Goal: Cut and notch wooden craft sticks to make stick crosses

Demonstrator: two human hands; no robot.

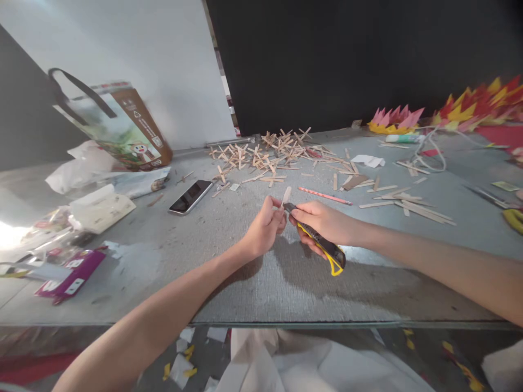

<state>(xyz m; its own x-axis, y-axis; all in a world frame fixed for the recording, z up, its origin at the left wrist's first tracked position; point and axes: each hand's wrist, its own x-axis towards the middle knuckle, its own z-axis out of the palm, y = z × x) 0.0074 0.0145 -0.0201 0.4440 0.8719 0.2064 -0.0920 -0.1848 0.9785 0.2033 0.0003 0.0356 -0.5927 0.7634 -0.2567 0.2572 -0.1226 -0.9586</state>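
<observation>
Near the middle of the table, my left hand (266,224) pinches a wooden craft stick (287,194), whose rounded end points up and away from me. My right hand (322,222) is wrapped round a yellow and black utility knife (322,239). The knife's front end meets the stick close to my left fingertips; its blade is too small to make out. Just beyond my hands lies a red and white striped pencil (324,196). A pile of crossed craft sticks (265,155) spreads farther back.
A phone (191,196) lies to the left, with a shopping bag (118,125) behind it and a purple packet (71,275) nearer me. On the right are loose craft sticks (425,209), scissors (512,219), a white cable (439,155) and pink-yellow paper crowns (396,121).
</observation>
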